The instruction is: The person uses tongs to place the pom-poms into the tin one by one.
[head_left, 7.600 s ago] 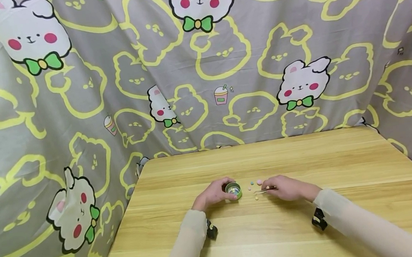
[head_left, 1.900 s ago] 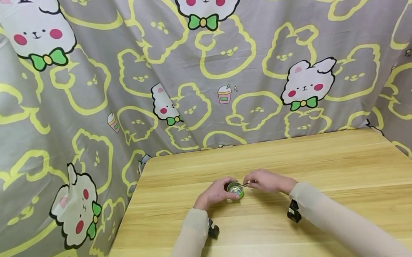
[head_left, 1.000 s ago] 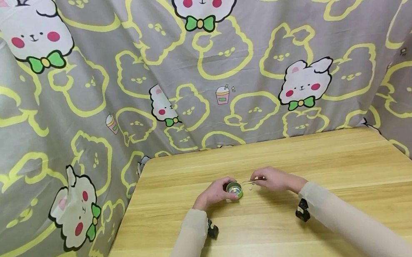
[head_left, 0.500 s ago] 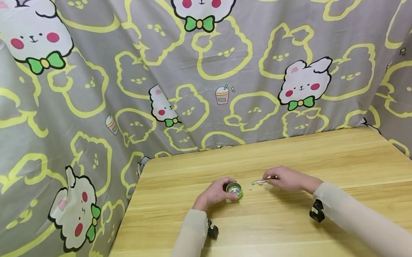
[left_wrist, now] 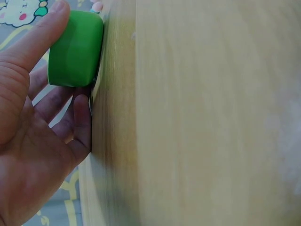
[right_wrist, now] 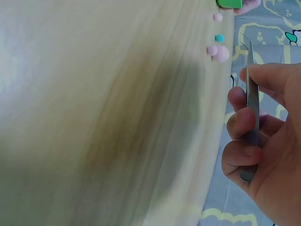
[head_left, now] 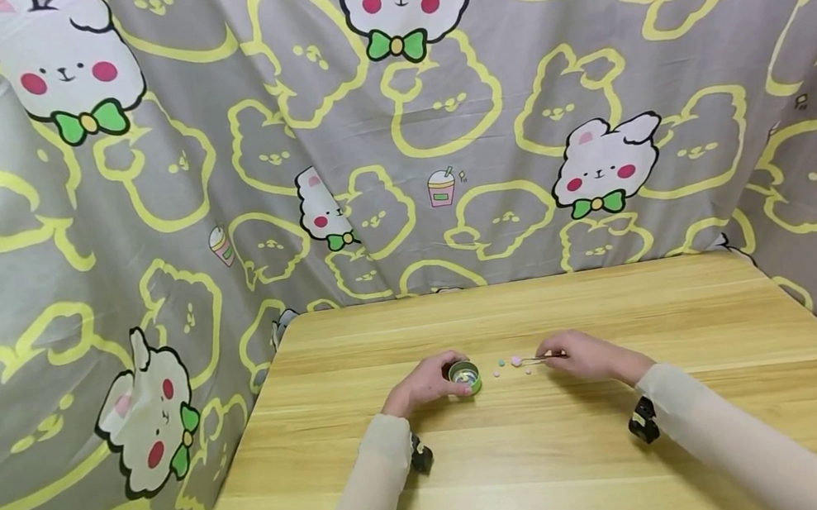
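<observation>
My left hand [head_left: 429,379] grips a small round green tin [left_wrist: 75,47] standing on the table, thumb on the near side and fingers around the back. Its top is uncovered, and small coloured bits show inside. Right of the tin, my right hand [head_left: 576,354] holds metal tweezers [right_wrist: 252,103], fingers curled round the shanks, tips pointing left. The tips overlap the right edge of a larger pink ball [head_left: 516,362] in the head view; no ball shows between them in the right wrist view. A teal ball [right_wrist: 219,38] and two small pale pink balls [head_left: 497,374] lie around it.
The wooden table [head_left: 520,459] reaches back to a grey curtain [head_left: 469,124] printed with yellow outlines and white cartoon animals, which also hangs at both sides. Each wrist carries a black camera mount [head_left: 643,420].
My right hand has drawn back from the tin to the right, tweezer tips passing from the teal ball to the larger pink one. The yellow ball seen earliest is gone from the table.
</observation>
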Demonstrator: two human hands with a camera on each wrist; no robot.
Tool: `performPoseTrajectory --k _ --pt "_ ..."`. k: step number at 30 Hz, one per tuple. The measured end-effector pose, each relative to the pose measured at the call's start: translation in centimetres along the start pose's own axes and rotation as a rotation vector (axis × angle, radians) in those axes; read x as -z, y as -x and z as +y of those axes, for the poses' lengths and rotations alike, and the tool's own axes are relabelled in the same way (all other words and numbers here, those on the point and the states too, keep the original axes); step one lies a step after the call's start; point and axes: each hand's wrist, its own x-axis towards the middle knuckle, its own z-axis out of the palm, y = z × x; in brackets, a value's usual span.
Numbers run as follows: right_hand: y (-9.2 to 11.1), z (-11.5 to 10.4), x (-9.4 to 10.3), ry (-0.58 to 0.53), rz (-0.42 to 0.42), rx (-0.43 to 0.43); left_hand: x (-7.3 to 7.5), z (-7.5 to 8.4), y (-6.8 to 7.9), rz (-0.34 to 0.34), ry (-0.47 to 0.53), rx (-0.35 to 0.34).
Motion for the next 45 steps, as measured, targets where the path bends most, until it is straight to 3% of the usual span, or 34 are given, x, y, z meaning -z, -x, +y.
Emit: performPoseTrajectory --k 21,45 --pt "0.4 1.5 -0.7 0.019 -0.026 -0.063 0.0 0.0 0.1 -0.001 0.006 0.009" --pt "0.3 2.1 -1.0 0.052 -0.038 -0.044 0.0 0.0 0.0 0.004 0.009 0.003"
